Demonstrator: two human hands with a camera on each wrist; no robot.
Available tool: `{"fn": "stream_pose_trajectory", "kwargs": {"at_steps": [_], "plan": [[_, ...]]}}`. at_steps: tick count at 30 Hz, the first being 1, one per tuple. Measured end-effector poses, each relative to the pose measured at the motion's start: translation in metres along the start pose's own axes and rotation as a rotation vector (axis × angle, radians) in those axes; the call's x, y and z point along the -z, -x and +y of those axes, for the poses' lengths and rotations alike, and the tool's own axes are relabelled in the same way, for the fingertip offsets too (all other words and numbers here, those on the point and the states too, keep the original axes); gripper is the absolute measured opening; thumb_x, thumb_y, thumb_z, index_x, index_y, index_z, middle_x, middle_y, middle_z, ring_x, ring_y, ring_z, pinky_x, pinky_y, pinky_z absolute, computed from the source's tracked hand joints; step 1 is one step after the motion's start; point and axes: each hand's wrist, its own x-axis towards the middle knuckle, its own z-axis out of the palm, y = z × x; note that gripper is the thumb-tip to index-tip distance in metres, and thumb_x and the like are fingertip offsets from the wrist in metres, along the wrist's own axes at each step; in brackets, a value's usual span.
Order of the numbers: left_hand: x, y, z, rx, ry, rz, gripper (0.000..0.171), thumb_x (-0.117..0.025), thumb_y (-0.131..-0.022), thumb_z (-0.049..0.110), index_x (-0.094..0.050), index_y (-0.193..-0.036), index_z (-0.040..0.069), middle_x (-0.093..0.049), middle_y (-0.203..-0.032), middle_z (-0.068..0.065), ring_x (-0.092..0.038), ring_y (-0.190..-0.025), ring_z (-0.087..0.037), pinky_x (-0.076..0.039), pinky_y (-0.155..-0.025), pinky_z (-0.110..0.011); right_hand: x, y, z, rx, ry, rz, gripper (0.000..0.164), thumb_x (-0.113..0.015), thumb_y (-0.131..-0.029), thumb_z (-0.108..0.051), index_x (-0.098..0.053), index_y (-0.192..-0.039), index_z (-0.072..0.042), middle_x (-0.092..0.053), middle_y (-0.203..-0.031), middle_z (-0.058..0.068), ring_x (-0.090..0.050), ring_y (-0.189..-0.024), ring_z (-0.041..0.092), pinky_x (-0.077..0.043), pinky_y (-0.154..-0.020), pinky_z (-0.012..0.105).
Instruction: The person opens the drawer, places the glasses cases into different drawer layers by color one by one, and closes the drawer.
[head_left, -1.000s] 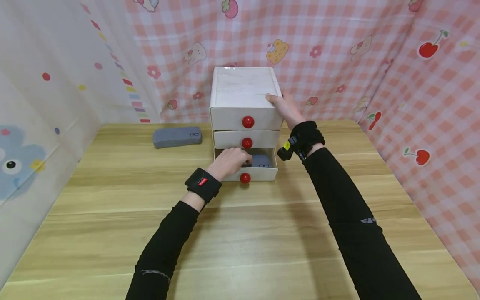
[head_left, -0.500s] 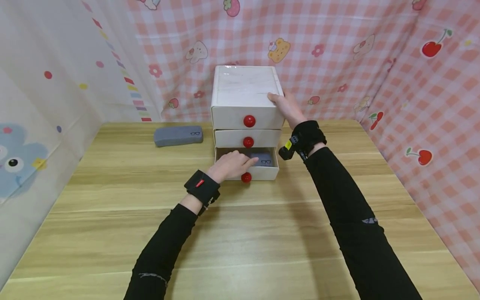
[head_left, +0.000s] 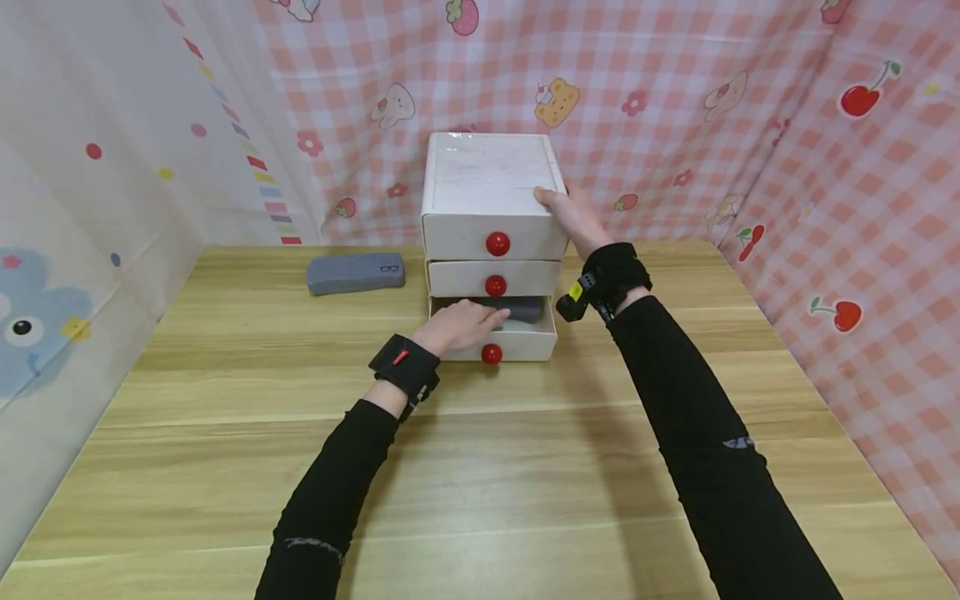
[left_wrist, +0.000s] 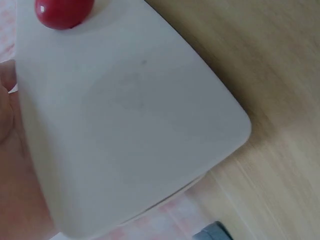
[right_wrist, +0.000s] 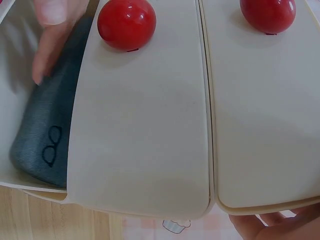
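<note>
My left hand (head_left: 461, 325) reaches over the pulled-out bottom drawer (head_left: 528, 347) of a white drawer cabinet (head_left: 487, 171). Its fingers touch a blue-grey glasses case (right_wrist: 45, 132) lying inside; the right wrist view shows a glasses outline printed on that case. Part of the case lies behind my fingers and the middle drawer. My right hand (head_left: 577, 218) rests on the cabinet's right side, thumb over the top edge, its other fingers mostly hidden in the head view. The left wrist view has the drawer front close up, with a red knob (left_wrist: 64, 11).
A second blue-grey glasses case (head_left: 356, 273) lies on the wooden table (head_left: 480, 483), left of the cabinet. The upper two drawers, with red knobs (head_left: 497, 243), are closed. Patterned curtains (head_left: 637, 67) hang behind and on both sides.
The case in the drawer has shifted back and turned, so its glasses print no longer shows in the head view. My left fingers moved slightly with it; my right hand stayed put.
</note>
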Motion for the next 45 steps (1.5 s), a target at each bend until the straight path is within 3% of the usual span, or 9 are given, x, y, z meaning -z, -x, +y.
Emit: {"fn": "stream_pose_trajectory", "kwargs": {"at_steps": [4,8,16,20,27,34,40,45], "plan": [[0.000,-0.003,-0.004,0.021,0.024,-0.048,0.059,-0.022,-0.101,0.053,-0.035,-0.148,0.019,-0.040,-0.151,-0.007,-0.036,-0.140,-0.026,-0.031,-0.114,-0.045,0.000,0.001,-0.001,-0.005,0.001,0.001,0.062,-0.044,-0.098,-0.039,-0.021,-0.152,-0.018,-0.034,-0.153,0.007,-0.039,-0.134,0.021,-0.031,-0.114,0.038],[0.000,-0.008,-0.007,0.023,0.054,-0.085,0.062,-0.018,-0.099,0.057,-0.028,-0.150,0.024,-0.033,-0.154,-0.005,-0.029,-0.144,-0.027,-0.027,-0.117,-0.046,0.000,0.001,-0.001,-0.005,0.006,0.008,0.062,-0.044,-0.098,-0.039,-0.022,-0.152,-0.017,-0.034,-0.153,0.008,-0.039,-0.134,0.022,-0.031,-0.114,0.038],[-0.001,-0.009,-0.007,0.010,0.069,-0.117,0.062,-0.019,-0.099,0.058,-0.029,-0.150,0.024,-0.033,-0.155,-0.006,-0.029,-0.144,-0.027,-0.026,-0.117,-0.046,-0.001,0.001,0.000,-0.003,0.016,0.004,0.061,-0.044,-0.098,-0.040,-0.023,-0.152,-0.018,-0.036,-0.152,0.008,-0.040,-0.134,0.022,-0.031,-0.114,0.039],[0.000,-0.005,-0.006,-0.039,0.049,-0.083,0.058,-0.023,-0.101,0.053,-0.035,-0.148,0.020,-0.040,-0.151,-0.005,-0.035,-0.141,-0.026,-0.029,-0.116,-0.044,0.000,0.000,0.001,-0.009,0.012,0.000,0.062,-0.044,-0.098,-0.041,-0.021,-0.152,-0.019,-0.034,-0.153,0.007,-0.039,-0.135,0.021,-0.031,-0.114,0.039],[-0.001,0.015,-0.015,-0.192,0.009,0.121,0.045,-0.036,-0.103,0.038,-0.054,-0.134,0.011,-0.058,-0.135,-0.007,-0.051,-0.129,-0.024,-0.040,-0.108,-0.040,0.001,-0.001,0.000,-0.020,0.006,0.011,0.063,-0.044,-0.098,-0.040,-0.021,-0.152,-0.018,-0.033,-0.153,0.006,-0.038,-0.135,0.021,-0.031,-0.114,0.038],[0.005,0.043,-0.048,-0.293,0.086,0.380,0.032,-0.052,-0.098,0.027,-0.068,-0.112,0.003,-0.069,-0.111,-0.014,-0.064,-0.106,-0.028,-0.050,-0.095,-0.041,0.000,0.000,-0.001,-0.031,-0.001,0.004,0.063,-0.044,-0.098,-0.040,-0.019,-0.152,-0.019,-0.031,-0.154,0.005,-0.037,-0.136,0.020,-0.029,-0.115,0.038],[0.019,0.059,-0.086,-0.257,0.149,0.610,0.024,-0.059,-0.094,0.018,-0.071,-0.099,-0.001,-0.072,-0.100,-0.019,-0.066,-0.097,-0.034,-0.052,-0.087,-0.046,0.000,-0.001,-0.002,-0.014,0.000,0.005,0.062,-0.043,-0.098,-0.040,-0.020,-0.152,-0.020,-0.032,-0.154,0.005,-0.037,-0.137,0.020,-0.029,-0.116,0.037],[0.027,0.062,-0.113,-0.147,0.111,0.686,0.022,-0.058,-0.093,0.017,-0.072,-0.100,0.000,-0.071,-0.098,-0.019,-0.064,-0.095,-0.036,-0.050,-0.085,-0.048,0.000,-0.001,-0.001,-0.016,0.005,0.005,0.062,-0.044,-0.098,-0.040,-0.020,-0.152,-0.019,-0.033,-0.154,0.005,-0.037,-0.136,0.020,-0.029,-0.115,0.038]]}}
